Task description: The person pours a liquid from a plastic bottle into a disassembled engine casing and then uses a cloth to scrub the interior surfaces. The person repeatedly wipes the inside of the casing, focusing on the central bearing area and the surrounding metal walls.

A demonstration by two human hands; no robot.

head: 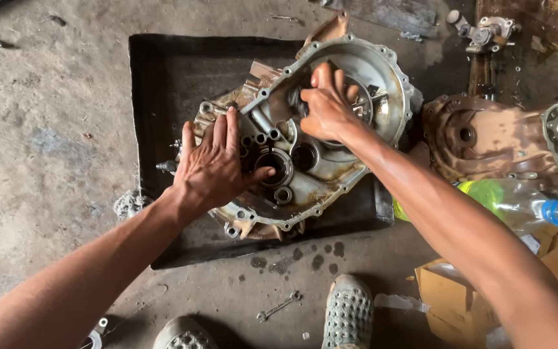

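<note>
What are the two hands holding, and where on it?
Both touch the metal gearbox housing. The left hand presses flat on its near-left edge; the right hand reaches inside the round bell end. A closed grasp cannot be told.

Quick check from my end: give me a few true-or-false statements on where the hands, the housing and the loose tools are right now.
1. The left hand lies flat on the housing. True.
2. The right hand holds a spanner. False: it reaches into the housing's round bell end; the spanner lies on the floor near the shoes.
3. The housing sits on a dark tray. True.
4. The plastic bottle stands upright left of the tray. False: it lies on its side, right of the tray.
5. A second, rusty-looking casing lies right of the housing. True.
</note>
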